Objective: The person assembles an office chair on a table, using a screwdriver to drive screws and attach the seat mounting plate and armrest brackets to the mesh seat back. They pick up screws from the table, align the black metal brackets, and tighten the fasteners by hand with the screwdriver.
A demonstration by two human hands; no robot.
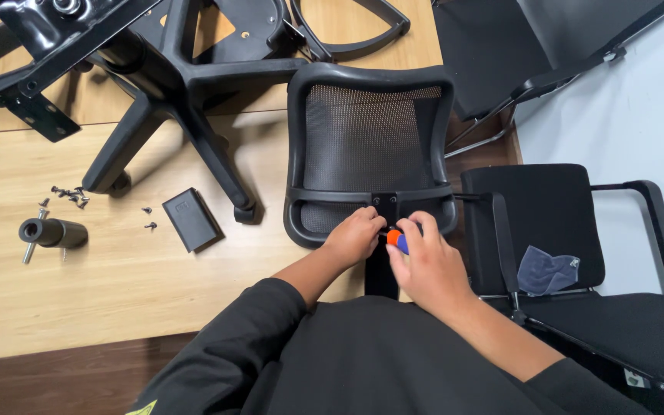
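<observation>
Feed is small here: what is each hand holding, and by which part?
Right hand grips a screwdriver by its orange-and-blue handle. Left hand rests on the chair backrest's lower bracket.

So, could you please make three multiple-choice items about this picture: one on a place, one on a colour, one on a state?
1. Where does the small black box lie?
A. on the wooden table
B. on the chair seat
C. in a hand

2. What colours has the tool handle in the right hand?
A. green and white
B. orange and blue
C. all black

3. How is the mesh chair back?
A. standing on the floor
B. hanging on a wall
C. lying flat on the table

Answers: 1 A, it rests on the table near the loose screws. 2 B, both colours show beside the fingers. 3 C, it lies under the left hand.
</observation>
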